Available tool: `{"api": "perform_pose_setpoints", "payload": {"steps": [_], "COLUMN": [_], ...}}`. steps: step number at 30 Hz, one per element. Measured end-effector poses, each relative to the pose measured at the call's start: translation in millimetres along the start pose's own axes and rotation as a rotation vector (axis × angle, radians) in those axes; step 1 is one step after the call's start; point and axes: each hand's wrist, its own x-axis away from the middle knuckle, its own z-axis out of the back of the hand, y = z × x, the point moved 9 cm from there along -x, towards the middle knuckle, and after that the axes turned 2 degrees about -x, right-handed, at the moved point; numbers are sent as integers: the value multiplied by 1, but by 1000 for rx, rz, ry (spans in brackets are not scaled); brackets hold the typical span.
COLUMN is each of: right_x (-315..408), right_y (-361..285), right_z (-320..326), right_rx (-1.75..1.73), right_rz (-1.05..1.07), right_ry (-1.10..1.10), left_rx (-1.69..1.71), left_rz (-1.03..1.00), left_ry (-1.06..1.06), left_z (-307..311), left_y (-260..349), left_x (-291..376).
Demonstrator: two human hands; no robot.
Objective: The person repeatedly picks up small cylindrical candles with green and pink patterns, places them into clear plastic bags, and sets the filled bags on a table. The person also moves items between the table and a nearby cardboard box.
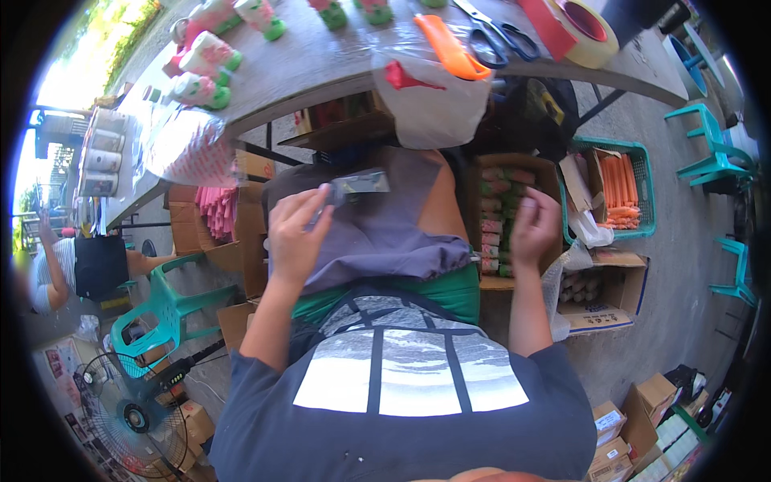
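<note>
My left hand [299,232] pinches the end of a small clear plastic wrapper [360,182] between thumb and fingers, above my lap. My right hand [533,226] is raised, slightly blurred, with fingers curled, over the edge of an open cardboard box [497,281]. Rows of small pink, white and green printed cylinders [491,238] lie in that box. Whether the right fingers hold anything is not clear. On the table ahead are an orange-handled cutter [450,48], scissors [497,36], a roll of clear tape [587,30] and several similar cylinders [202,90].
A plastic bag [443,108] hangs from the table's edge [313,99]. To the right stands a teal crate [647,193] with orange items. A box of pink items [215,208], a green plastic chair [165,301] and a standing fan [135,416] are left. Another person [54,274] sits far left.
</note>
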Motion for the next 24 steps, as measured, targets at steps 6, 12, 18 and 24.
{"api": "perform_pose_setpoints", "payload": {"steps": [6, 12, 18, 24], "right_x": [31, 85, 58, 161], "right_y": [-170, -140, 67, 339], "right_z": [-144, -154, -62, -10], "right_rx": [-413, -582, -269, 475], "right_rz": [348, 212, -402, -853], "right_ry": [-588, -647, 6, -129], "left_rx": [-39, 25, -89, -229], "left_rz": [-207, 39, 73, 109], "left_ry": [7, -115, -209, -340], "left_z": [1, -28, -50, -70], "left_y": [44, -16, -56, -94], "left_x": [-8, 49, 64, 85]}}
